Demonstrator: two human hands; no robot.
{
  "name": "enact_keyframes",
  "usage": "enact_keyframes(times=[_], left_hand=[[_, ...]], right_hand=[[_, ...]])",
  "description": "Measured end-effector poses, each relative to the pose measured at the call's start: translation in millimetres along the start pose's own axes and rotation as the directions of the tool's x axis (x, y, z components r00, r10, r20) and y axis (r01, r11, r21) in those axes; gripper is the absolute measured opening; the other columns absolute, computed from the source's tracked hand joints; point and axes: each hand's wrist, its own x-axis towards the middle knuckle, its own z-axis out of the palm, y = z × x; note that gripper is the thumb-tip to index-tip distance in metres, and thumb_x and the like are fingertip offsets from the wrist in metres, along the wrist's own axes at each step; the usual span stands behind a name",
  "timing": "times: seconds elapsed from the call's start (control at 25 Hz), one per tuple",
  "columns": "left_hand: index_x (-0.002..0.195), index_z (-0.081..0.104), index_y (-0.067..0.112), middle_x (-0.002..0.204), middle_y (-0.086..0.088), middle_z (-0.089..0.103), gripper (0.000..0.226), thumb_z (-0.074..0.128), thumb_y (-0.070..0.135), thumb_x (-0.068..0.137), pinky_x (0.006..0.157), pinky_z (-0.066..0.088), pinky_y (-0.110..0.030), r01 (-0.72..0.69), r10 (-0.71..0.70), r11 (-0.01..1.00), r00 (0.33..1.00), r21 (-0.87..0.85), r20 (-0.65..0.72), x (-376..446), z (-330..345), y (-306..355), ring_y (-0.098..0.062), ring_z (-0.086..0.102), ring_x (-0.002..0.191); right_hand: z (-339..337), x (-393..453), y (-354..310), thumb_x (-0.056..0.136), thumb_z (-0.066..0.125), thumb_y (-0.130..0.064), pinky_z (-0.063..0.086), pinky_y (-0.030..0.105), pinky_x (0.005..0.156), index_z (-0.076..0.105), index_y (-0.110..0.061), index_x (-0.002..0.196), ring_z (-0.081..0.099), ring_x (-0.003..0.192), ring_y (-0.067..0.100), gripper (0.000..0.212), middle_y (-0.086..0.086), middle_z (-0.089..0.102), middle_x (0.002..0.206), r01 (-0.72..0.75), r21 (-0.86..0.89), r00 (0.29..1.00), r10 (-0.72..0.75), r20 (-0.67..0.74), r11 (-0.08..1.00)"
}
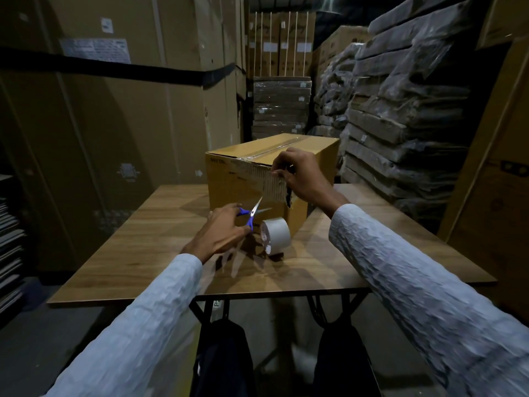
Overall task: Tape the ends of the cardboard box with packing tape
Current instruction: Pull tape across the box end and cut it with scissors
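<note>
- Cardboard box [257,164] sits on the surface [128,253]; right hand [300,173] pinches the tape strip [266,181] at its near face.
- Left hand [220,233] grips open scissors [252,214] below the box, beside the tape roll [274,233].
- Risk: slack tape could wrinkle, or the blades could nick fingers.

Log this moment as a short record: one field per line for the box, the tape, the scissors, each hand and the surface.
box: cardboard box upright on the table, clear tape along its top seam
tape strip: strip stretched across the near end face
tape roll: roll standing on edge in front of the box
scissors: blue-handled scissors, blades pointing up at the strip
left hand: left hand holds the scissors
right hand: right hand pinches the strip's end
surface: wooden table
</note>
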Motion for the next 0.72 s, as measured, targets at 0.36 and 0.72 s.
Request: enact_keyframes(times=[0.36, 0.72], left_hand=[[0.096, 0.07, 0.017, 0.08, 0.001, 0.063, 0.04, 0.056, 0.047, 0.073, 0.085, 0.049, -0.05, -0.017, -0.015, 0.981, 0.986, 0.192, 0.164, 6, -9, 7, -0.02, 0.058, 0.076], [0.096, 0.07, 0.011, 0.077, -0.003, 0.064, 0.044, 0.054, 0.049, 0.078, 0.078, 0.049, -0.049, -0.064, 0.021, 0.975, 0.98, 0.214, 0.196, 14, -13, 21, -0.016, 0.053, 0.066]], right_hand=[[-5, 1, -2, 0.09, 0.07, 0.002, 0.045, 0.0, 0.078, 0.07, -0.005, 0.1, 0.057, 0.092, 0.007, 0.011, 0.004, 0.063, 0.104, 0.035, -0.013, 0.999, -0.035, -0.014, 0.999], [-2, 0, -3, 0.09, 0.07, 0.003, 0.045, 0.0, 0.078, 0.07, -0.003, 0.1, 0.058, 0.092, 0.01, 0.011, 0.005, 0.062, 0.104, 0.031, -0.01, 0.999, -0.031, -0.013, 0.999]])
